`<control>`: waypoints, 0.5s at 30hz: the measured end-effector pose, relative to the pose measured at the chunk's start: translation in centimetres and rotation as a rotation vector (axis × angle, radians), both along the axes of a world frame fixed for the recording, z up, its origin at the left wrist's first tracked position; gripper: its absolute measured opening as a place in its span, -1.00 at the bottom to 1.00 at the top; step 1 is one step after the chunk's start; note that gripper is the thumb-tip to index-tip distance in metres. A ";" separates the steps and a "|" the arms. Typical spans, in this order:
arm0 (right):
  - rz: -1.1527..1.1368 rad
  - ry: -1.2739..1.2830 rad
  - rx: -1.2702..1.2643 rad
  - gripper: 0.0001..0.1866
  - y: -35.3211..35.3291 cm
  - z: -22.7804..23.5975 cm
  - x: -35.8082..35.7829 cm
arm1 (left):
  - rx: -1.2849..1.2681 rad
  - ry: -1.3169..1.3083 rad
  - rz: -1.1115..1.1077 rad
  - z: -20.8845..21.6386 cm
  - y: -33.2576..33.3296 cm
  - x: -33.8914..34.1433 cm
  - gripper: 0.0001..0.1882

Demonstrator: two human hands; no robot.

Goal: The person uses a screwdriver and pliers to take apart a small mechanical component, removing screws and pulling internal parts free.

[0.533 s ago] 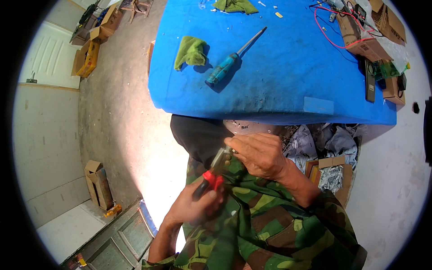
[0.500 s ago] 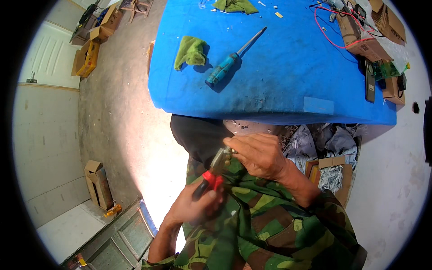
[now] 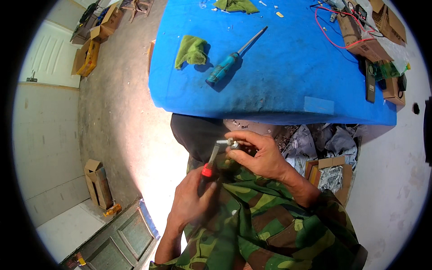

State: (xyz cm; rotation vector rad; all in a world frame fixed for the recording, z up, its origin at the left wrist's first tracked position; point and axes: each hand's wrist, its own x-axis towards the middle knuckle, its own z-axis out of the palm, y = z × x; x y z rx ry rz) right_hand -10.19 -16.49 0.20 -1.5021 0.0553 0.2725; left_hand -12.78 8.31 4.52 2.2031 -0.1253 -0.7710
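My left hand is closed around the red and black handles of a pair of pliers, whose metal jaws point up, seen nearly edge-on. Just right of the jaw tip, my right hand pinches a small metal fitting between thumb and fingers. A short white stem sticks out of that fitting to the left, close to the pliers; whether they touch I cannot tell. Both hands are over my lap, in front of the blue-covered table. On it lie a screwdriver with a blue handle and a crumpled green cloth.
Another green cloth and small bits lie at the table's far side. Cardboard boxes, a red cable and a black phone-like device crowd its right end. Under the table sits an open carton with grey plastic bags.
The pliers have come away from the fitting, down and slightly left, and turned edge-on. My right fingers have spread, so the fitting and its white stem now show.
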 end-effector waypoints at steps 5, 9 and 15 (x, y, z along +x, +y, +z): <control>-0.001 -0.158 -0.163 -0.49 0.0 -0.3 0.0 | -0.028 -0.044 -0.040 -0.1 0.2 -0.4 -0.50; 0.016 -0.260 -0.316 -0.49 -0.4 -0.2 0.0 | -0.020 -0.098 -0.079 -0.4 0.4 -0.3 -0.49; -0.034 -0.352 -0.379 -0.55 -0.3 -0.9 0.0 | 0.004 -0.109 -0.069 0.0 -0.1 -0.5 -0.45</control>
